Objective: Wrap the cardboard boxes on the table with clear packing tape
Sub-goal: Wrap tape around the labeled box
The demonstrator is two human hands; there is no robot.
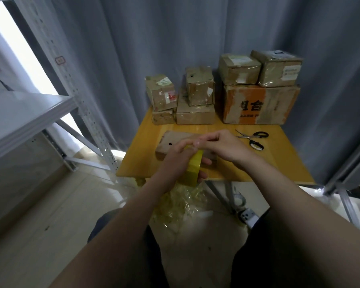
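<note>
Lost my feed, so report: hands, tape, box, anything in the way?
Left hand grips tape roll. Right hand pinches at roll's top. Flat box lies on table behind hands. Scissors apart, to the right.

Yellow wooden table (283, 163), flat cardboard box (170, 142) near its front edge, black-handled scissors (253, 139) to its right; along the back, low small box (163, 118), wider box (195, 116), orange-printed box (260, 106)

Bare forearms (289, 194), dark garment (264, 252) on the legs, perhaps shorts.
</note>
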